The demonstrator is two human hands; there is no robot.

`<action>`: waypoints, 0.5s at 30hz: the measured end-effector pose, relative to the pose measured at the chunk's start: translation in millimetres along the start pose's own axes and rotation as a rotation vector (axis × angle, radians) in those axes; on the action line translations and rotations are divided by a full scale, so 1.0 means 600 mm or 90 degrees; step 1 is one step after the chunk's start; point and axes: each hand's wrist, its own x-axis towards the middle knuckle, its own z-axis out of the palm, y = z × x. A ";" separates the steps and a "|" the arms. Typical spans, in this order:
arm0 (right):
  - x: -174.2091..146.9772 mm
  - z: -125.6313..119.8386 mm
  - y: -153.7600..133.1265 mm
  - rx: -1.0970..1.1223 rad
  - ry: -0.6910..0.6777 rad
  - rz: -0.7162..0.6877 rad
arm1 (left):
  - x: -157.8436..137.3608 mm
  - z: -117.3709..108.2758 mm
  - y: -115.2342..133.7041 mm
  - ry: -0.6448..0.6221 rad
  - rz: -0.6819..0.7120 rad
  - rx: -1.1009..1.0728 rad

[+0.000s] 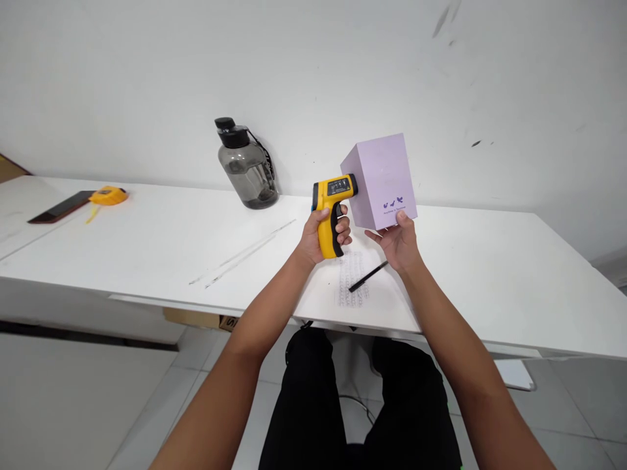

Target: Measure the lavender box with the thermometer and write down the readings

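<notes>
My left hand point(313, 236) is wrapped round the grip of a yellow and black infrared thermometer point(326, 228). Its front end points right and lies close against the side of a light purple box point(386, 170); whether they touch I cannot tell. The box is tilted and raised above the table, with small dark purple bird figures and lettering low on its near face. My right hand point(402, 245) holds it from below, thumb on the near face and some fingers hidden beneath. Under the hands, a black pen point(367, 277) lies across a patch of handwriting point(349, 277).
A grey see-through water bottle point(249, 173) with a black lid stands against the wall. Farther left on the white table point(157, 241) lie a yellow tape measure point(108, 195) and a flat dark object point(61, 207). The table's front edge runs just above my knees.
</notes>
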 end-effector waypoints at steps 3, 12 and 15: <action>0.000 0.000 0.001 0.001 0.000 0.000 | 0.000 -0.001 0.000 0.001 -0.003 -0.002; -0.001 0.001 0.001 0.008 0.005 0.001 | 0.000 -0.001 -0.001 -0.010 0.002 0.003; -0.001 0.001 0.001 -0.001 0.006 0.002 | 0.000 -0.001 -0.001 0.000 0.002 0.004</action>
